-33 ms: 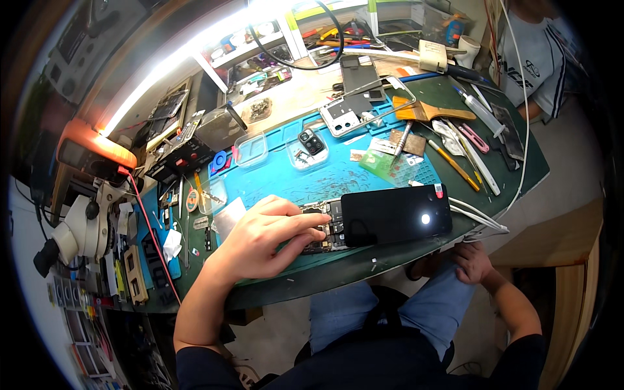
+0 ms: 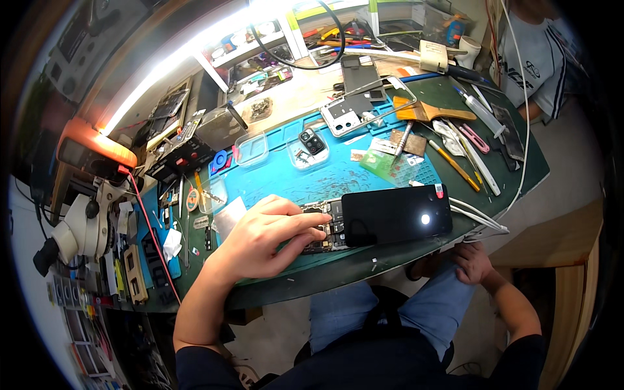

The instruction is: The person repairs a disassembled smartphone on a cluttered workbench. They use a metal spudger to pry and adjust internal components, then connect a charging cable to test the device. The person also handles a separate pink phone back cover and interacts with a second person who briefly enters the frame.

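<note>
My left hand reaches over the opened smartphone's inner board at the bench's near edge. Its index finger is stretched out and its fingertips touch the exposed board, apart from one another; no tool shows in them. To the right of the board lies the phone's black screen, glossy side up, with a small red and white tag at its upper right corner. Down by my knee, my right hand lies on the jeans, fingers loosely spread and holding nothing.
Beyond the phone, a blue mat holds a clear tray with a camera module and small parts. A brush, syringe and tweezers lie at right. An orange multimeter and microscope stand left. Another person is at far right.
</note>
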